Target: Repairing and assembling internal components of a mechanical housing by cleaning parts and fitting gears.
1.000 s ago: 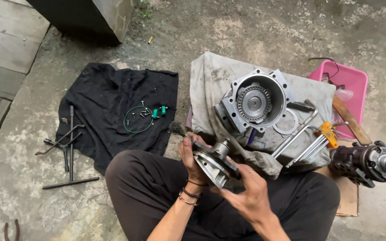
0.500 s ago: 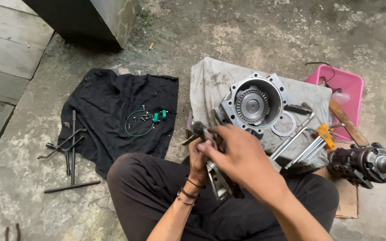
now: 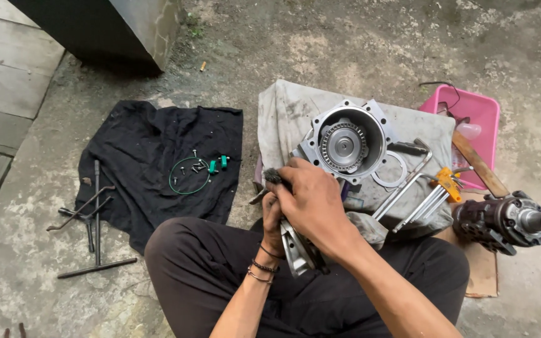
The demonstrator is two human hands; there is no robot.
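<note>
I sit on the ground with a metal engine part [image 3: 294, 249] held over my lap. My left hand [image 3: 272, 219] grips that part from the left side. My right hand [image 3: 311, 199] lies over its top, fingers curled around a small dark piece at the part's upper end. Just beyond my hands a round aluminium housing [image 3: 347, 141] with a gear inside rests on a grey cloth [image 3: 286, 116].
A black cloth [image 3: 145, 150] at left carries a green ring, small bolts and green bits. T-handle wrenches [image 3: 94, 216] lie at its left edge. A pink tray [image 3: 471, 112], long wrenches [image 3: 414, 197] and a dark motor assembly [image 3: 508, 219] sit at right.
My right hand has come up from under the part and now covers its top. The part has been raised and turned toward the housing.
</note>
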